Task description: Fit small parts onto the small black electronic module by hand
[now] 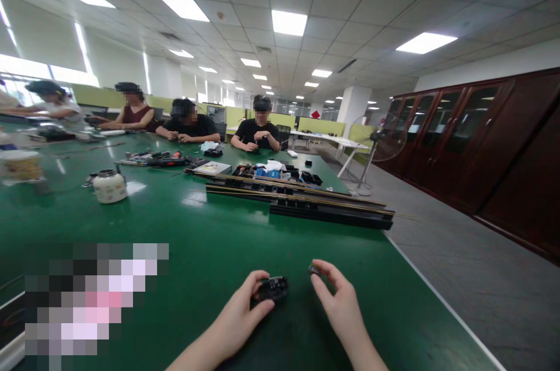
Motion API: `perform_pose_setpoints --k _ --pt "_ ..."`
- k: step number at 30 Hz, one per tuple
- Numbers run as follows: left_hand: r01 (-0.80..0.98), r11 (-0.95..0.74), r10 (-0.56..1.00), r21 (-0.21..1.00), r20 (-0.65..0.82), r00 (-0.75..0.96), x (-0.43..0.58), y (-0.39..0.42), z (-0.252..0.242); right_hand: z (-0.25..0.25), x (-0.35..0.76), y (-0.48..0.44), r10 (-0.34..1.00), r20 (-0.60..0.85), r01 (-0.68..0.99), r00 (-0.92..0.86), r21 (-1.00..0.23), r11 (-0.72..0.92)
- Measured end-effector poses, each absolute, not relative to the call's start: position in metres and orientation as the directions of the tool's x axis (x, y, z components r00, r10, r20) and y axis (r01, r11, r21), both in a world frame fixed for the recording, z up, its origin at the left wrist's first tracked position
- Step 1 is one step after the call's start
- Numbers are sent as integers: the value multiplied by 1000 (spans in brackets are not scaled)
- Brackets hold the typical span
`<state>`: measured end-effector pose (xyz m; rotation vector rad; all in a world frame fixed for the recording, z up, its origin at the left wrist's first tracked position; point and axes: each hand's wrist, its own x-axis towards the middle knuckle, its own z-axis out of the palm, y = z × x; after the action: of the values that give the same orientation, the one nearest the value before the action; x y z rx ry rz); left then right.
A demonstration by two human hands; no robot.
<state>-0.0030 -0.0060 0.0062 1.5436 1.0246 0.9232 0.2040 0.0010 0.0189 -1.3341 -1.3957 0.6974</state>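
Left hand (241, 311) grips unit (277, 288) at table's (184, 254) near side; right hand (339, 301) pinches small part (313, 269), apart. Probably best: steady unit, hold part lightly, keep both low.

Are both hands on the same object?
No, the left hand holds a black part, while the right hand pinches a separate small piece.

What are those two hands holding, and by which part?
The left hand grips a black gadget by its left end; the right hand pinches a small dark piece, which part is too small to tell.
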Motion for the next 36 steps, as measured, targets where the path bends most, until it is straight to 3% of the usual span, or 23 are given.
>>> perform_pose_setpoints --k 6,11,19,25,36 --pt "158 -105 929 982 40 368 -3 -6 6 31 180 -12 971 192 350 -142 -908 231" --pt "160 -123 918 979 51 393 -4 -6 2 30 172 -16 954 240 294 -180 -912 285" --pt "147 -134 913 980 64 402 -4 -7 4 25 175 -16 910 253 501 -328 -770 394" --pt "104 -112 913 988 61 404 -5 -5 0 27 175 -18 927 196 470 -321 -817 335" --pt "-1 -83 900 997 75 429 -6 -4 6 12 178 -7 976 96 263 -193 -954 146"
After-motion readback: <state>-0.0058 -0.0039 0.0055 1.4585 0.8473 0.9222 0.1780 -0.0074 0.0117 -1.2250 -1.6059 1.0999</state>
